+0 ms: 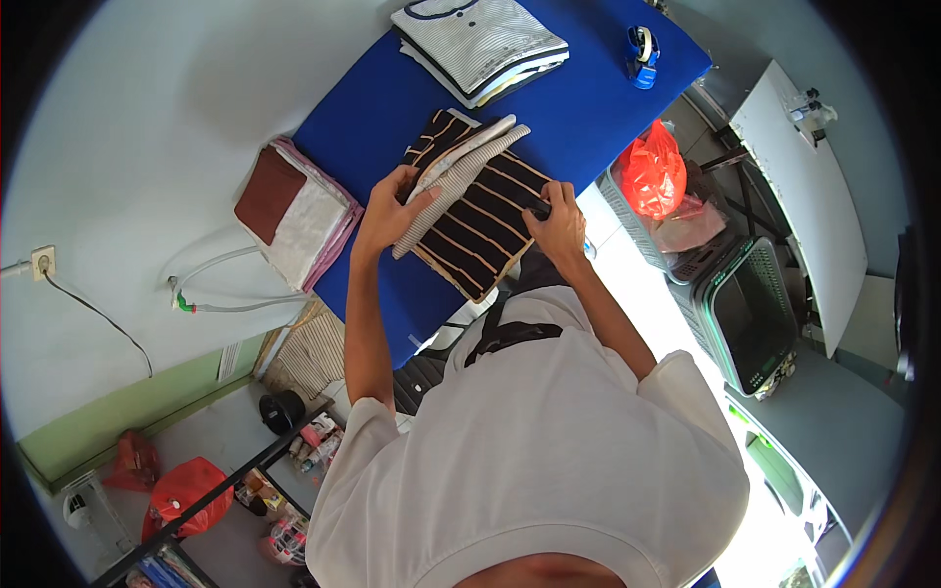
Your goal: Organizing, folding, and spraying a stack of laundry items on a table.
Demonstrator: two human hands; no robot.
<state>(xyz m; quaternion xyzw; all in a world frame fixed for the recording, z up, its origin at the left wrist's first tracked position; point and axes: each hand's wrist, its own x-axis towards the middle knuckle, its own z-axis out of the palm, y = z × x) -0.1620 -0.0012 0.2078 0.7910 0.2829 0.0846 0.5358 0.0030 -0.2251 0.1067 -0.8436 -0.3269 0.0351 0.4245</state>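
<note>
A black cloth garment with tan stripes lies on a blue-covered table before me. My left hand grips folded cloth at its left side, thumb over a narrow grey-and-white striped fold. Beside that fold, a pale patterned fold rises next to it. At the garment's right edge, my right hand pinches the black cloth between thumb and fingers.
Folded striped shirts are stacked at the table's far side; another stack of folded cloth sits by the wall. A blue tape dispenser stands far right. Plastic baskets with a red bag are right of the table.
</note>
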